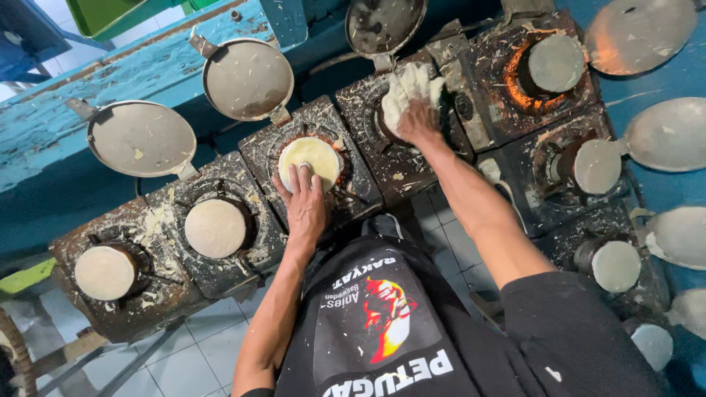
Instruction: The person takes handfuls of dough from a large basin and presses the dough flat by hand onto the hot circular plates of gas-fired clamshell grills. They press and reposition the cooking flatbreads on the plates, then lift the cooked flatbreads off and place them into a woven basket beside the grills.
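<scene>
**Over a row of small burners, one hand on a batter round, the other on a cloth**

Nearest the person's black apron (pixel 382 323), the left hand (pixel 304 206) lies flat, palm down, fingers together and stretched forward, their tips resting on the near edge of a pale batter round (pixel 312 158) that fills a small pan on the middle burner (pixel 316 158). That round looks soft, thin and probably not fully set, so I judge it light but easy to tear or dent; a flat touch at the rim, or a lift by the pan itself, would suit it better than a pinch. It is likely hot as well.

A little farther and to the right, the right hand (pixel 418 121) is closed down over a crumpled white cloth (pixel 408 88), pressing it onto the next burner's pan (pixel 386 121). The cloth is limp and light and bunches wherever it is gripped; the hand covers its near part, with the rest bulging out beyond the fingers.

To the left sit two more filled pans (pixel 215 228), well apart from both hands. Beyond the burners, round hinged lids (pixel 248 79) stand open, and at far right one burner glows orange (pixel 515 81)
</scene>
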